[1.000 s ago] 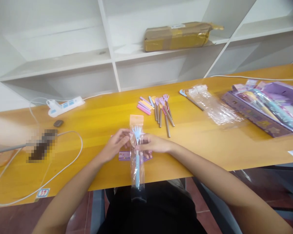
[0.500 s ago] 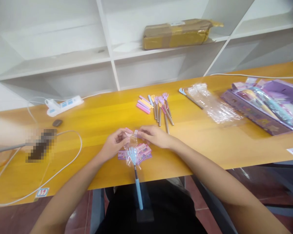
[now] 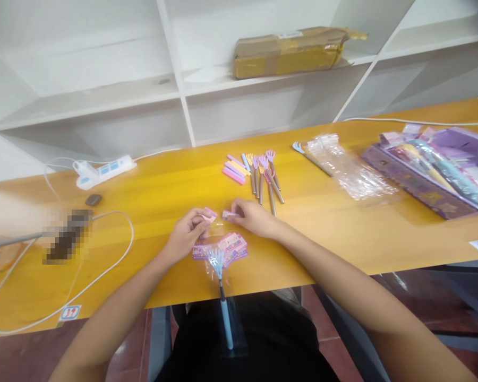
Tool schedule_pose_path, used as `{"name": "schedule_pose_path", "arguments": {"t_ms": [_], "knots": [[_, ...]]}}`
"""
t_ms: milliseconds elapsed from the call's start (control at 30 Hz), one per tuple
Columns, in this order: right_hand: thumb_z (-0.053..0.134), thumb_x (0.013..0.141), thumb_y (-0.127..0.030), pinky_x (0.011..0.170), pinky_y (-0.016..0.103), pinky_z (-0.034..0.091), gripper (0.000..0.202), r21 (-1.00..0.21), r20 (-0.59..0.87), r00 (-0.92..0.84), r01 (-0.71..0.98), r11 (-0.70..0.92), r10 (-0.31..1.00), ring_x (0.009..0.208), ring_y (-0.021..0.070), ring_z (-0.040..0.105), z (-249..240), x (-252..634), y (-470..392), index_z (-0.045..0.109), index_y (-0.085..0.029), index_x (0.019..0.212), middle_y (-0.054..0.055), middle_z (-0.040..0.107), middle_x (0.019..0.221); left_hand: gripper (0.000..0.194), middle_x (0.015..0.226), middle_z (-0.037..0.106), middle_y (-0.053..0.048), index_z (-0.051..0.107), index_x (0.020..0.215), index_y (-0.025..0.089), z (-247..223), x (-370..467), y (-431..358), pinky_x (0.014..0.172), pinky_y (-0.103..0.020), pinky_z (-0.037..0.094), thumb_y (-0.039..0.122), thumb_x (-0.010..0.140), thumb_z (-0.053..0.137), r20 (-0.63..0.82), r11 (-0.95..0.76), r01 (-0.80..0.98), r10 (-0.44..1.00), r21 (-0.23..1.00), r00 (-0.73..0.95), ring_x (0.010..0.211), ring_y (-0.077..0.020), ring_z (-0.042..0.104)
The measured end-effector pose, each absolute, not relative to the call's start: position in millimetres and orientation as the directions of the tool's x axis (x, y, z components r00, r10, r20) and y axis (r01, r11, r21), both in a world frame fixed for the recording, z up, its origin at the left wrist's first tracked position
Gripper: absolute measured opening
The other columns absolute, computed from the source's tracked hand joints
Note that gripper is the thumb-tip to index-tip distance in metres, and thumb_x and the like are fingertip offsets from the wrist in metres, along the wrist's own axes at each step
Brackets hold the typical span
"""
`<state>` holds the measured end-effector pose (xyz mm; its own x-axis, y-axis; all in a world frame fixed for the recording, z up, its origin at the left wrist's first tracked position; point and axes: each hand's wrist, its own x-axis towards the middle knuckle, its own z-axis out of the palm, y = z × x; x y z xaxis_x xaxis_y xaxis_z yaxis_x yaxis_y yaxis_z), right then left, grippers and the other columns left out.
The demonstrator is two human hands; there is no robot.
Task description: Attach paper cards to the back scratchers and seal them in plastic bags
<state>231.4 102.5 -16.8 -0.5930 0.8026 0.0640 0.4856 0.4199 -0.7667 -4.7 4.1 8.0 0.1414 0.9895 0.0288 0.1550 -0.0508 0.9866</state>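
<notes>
Your left hand (image 3: 188, 232) pinches a pink printed card (image 3: 210, 214), your right hand (image 3: 254, 216) a pale strip (image 3: 228, 214); a plastic-bagged light-blue, claw-headed scratcher (image 3: 227, 326) crosses the near edge of the yellow wooden tabletop (image 3: 171, 183); white shelving (image 3: 186, 116) stands behind.

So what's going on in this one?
The left hand pinches a pink card, and the right hand a small pale piece. Below them in view, a blue scratcher in a clear bag extends past the edge of the table, its head over printed cards. More scratchers lie beyond.
</notes>
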Motion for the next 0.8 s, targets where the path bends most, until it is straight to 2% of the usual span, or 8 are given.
{"name": "schedule_pose_path", "arguments": {"t_ms": [133,200,267,367,433,533,667,800], "knots": [[0.061,0.103,-0.042,0.063,0.025,0.047,0.027,-0.936,0.208,-0.498,0.149,0.319,0.842,0.067,0.0123,0.056,-7,228,93,0.058,-0.017,0.094,0.002,0.063,0.081,0.036,0.061,0.061,0.006,0.060,0.109,0.021,8,-5,2,0.050,-0.023,0.045,0.055,0.099,0.065,0.004,-0.021,0.150,0.993,0.988,0.116,0.048,-0.0111,0.054],[0.056,0.106,-0.048,0.063,0.026,0.052,0.033,-0.954,0.265,-0.493,-0.011,0.299,0.829,0.073,0.0134,0.060,2,227,83,0.061,-0.017,0.095,0.005,0.064,0.090,0.036,0.059,0.061,0.007,0.060,0.109,0.021,8,-4,1,0.048,-0.022,0.044,0.056,0.100,0.063,0.000,-0.017,0.170,0.995,0.985,0.099,0.045,-0.0112,0.054],[0.056,0.106,-0.050,0.064,0.026,0.055,0.036,-0.930,0.350,-0.519,-0.094,0.355,0.780,0.080,0.0139,0.062,10,228,73,0.066,-0.016,0.095,0.008,0.063,0.102,0.036,0.057,0.062,0.007,0.060,0.109,0.021,10,-3,0,0.047,-0.021,0.044,0.056,0.100,0.064,-0.001,-0.013,0.171,0.997,0.985,0.081,0.044,-0.0112,0.055],[0.059,0.106,-0.042,0.070,0.026,0.057,0.029,-0.846,0.476,-0.572,-0.090,0.526,0.668,0.085,0.0137,0.063,12,228,66,0.071,-0.017,0.097,0.008,0.062,0.104,0.038,0.060,0.065,0.006,0.059,0.109,0.021,12,-1,-2,0.048,-0.022,0.047,0.056,0.098,0.067,0.006,-0.013,0.122,0.998,0.992,0.058,0.047,-0.0118,0.058],[0.064,0.105,-0.038,0.076,0.027,0.057,0.021,-0.796,0.516,-0.569,-0.040,0.604,0.641,0.087,0.0140,0.065,7,226,65,0.071,-0.019,0.104,0.007,0.066,0.100,0.038,0.065,0.069,0.003,0.059,0.112,0.020,12,0,-2,0.053,-0.024,0.052,0.054,0.098,0.068,0.026,-0.032,0.093,0.998,0.995,0.060,0.051,-0.0132,0.064],[0.071,0.101,-0.040,0.079,0.029,0.058,0.027,-0.812,0.499,-0.517,0.003,0.584,0.696,0.089,0.0148,0.069,-5,221,67,0.065,-0.019,0.118,0.007,0.071,0.102,0.037,0.075,0.075,-0.001,0.060,0.114,0.018,11,0,-2,0.059,-0.026,0.057,0.050,0.098,0.070,0.063,-0.068,0.085,0.996,0.994,0.058,0.059,-0.0150,0.070],[0.074,0.098,-0.045,0.080,0.031,0.061,0.035,-0.858,0.452,-0.488,-0.008,0.514,0.747,0.089,0.0163,0.071,-12,219,68,0.061,-0.019,0.118,0.009,0.072,0.105,0.036,0.081,0.079,-0.004,0.060,0.113,0.018,10,-1,-3,0.065,-0.028,0.061,0.048,0.097,0.072,0.073,-0.076,0.069,0.996,0.995,0.044,0.066,-0.0177,0.074],[0.073,0.099,-0.043,0.081,0.031,0.061,0.034,-0.854,0.465,-0.484,-0.025,0.520,0.741,0.091,0.0161,0.072,-10,220,69,0.062,-0.019,0.121,0.008,0.073,0.105,0.039,0.083,0.081,-0.006,0.060,0.115,0.018,11,-2,-3,0.065,-0.030,0.062,0.050,0.097,0.071,0.046,-0.048,0.049,0.998,0.998,0.043,0.069,-0.0197,0.077]]}}
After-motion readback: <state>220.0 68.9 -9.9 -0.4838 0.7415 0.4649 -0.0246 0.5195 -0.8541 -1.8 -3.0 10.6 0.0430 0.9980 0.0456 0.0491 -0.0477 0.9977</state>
